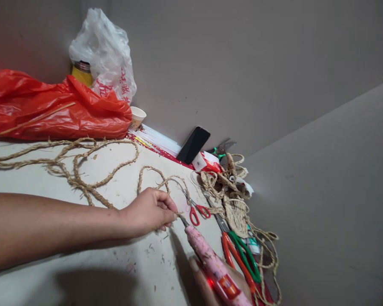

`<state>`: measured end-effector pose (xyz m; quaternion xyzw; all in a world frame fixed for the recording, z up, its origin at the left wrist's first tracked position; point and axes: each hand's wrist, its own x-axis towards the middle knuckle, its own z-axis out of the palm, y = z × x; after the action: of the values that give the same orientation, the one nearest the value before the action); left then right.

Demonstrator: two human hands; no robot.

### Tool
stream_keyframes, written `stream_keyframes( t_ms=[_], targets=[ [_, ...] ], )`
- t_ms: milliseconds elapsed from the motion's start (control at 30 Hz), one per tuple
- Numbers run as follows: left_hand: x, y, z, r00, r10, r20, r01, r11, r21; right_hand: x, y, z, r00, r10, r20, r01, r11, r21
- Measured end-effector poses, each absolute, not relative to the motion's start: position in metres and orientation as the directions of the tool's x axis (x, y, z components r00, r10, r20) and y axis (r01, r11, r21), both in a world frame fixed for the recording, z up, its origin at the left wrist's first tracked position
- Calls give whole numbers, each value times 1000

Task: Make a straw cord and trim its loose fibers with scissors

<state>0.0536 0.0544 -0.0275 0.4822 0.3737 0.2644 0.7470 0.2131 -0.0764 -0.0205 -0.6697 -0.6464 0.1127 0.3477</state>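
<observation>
Head view, the only one: left hand [151, 212] comes in from the left across the table [121, 272], thumb and fingers pinched together on the end of a straw rope [83, 187]; the pinch sits right at the nozzle of the pink glue gun [210, 259]. Right hand [207, 284] is at the bottom edge, mostly cut off, wrapped closed around the gun's rear body; red indicator lit near the grip. Gun lies low over the table near its right edge, long axis running diagonally from lower right up to upper left, nozzle end pointing up-left at the left fingertips. Rope's long run trails left and away in loose loops toward the red plastic bag [51, 110]. Risks, my read: nozzle is touching or almost touching the fingertips, so a burn from tip or glue looks the likeliest fault; cause is pinching too close to the rope end. Second: the rope end is frayed, glue could string onto the table or skin. Third: small red-handled scissors [196, 210] lie just beside the nozzle, and larger orange and green-handled shears [239, 255] lie along the gun's right side, so a sideways swing could knock them. Loose coiled rope pile [232, 195] sits near the table edge, could snag. Phone [193, 145] leans on the wall, well apart.
</observation>
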Motion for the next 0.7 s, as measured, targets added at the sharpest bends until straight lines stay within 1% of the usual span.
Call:
stream_keyframes(
  t_ms=[67, 133, 200, 300, 400, 467, 567, 700],
  targets=[
    [53, 55, -28, 582, 755, -303, -34, 395, 918, 214, -76, -22, 151, 953, 264, 753, 62, -655],
    [53, 55, -28, 586, 754, -296, -41, 392, 919, 215, -76, -24, 179, 952, 249, 749, 32, -661],
    [53, 55, -29, 588, 754, -293, -44, 391, 919, 215, -75, -25, 202, 941, 273, 769, 20, -638],
    [52, 55, -29, 579, 761, -293, -40, 386, 922, 215, -74, -27, 203, 919, 337, 786, 52, -616],
    [52, 55, -28, 569, 763, -308, -45, 403, 914, 217, -75, -30, 210, 901, 379, 782, 77, -618],
    [52, 56, -26, 575, 750, -327, -53, 433, 900, 222, -74, -33, 243, 888, 390, 775, 65, -629],
    [51, 56, -22, 589, 729, -348, -80, 481, 873, 234, -72, -37, 263, 898, 353, 781, 17, -624],
    [50, 57, -16, 605, 709, -361, -114, 526, 843, 245, -67, -39, 182, 951, 251, 852, -25, -523]
  ],
)
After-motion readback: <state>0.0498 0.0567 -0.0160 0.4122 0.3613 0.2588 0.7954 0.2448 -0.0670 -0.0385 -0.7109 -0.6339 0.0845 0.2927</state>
